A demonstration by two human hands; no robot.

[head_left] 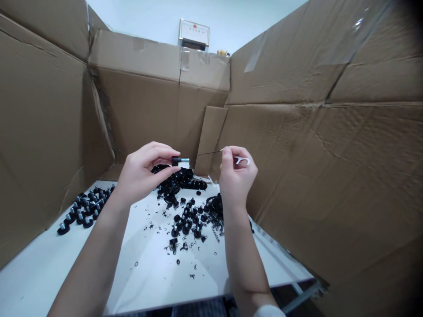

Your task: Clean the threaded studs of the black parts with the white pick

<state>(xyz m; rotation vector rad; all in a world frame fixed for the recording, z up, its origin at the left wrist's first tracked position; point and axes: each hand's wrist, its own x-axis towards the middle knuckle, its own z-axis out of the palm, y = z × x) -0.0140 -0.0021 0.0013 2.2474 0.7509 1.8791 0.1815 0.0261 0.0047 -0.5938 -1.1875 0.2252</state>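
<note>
Between thumb and fingers, my left hand [145, 171] pinches a black knob with a metal stud [180, 161], its stud pointing right. My right hand [236, 169] is closed round a thin, needle-like tool with a white hooked end [243, 160]. The tool's dark, slim shaft points left toward the stud, with a small gap seeming to lie between them. Below the hands, a loose group of similar black knobs [190, 220] lies on the white table [155, 273]. Behind my left hand is a heap of black parts [175, 182], partly hidden.
Standing knobs with studs upward [87, 204] fill the table's left side. Curly black scraps [216, 231] and small rings are scattered mid-table. Tall cardboard walls [145, 110] enclose the left, back and right. A framed certificate [194, 33] hangs beyond.
</note>
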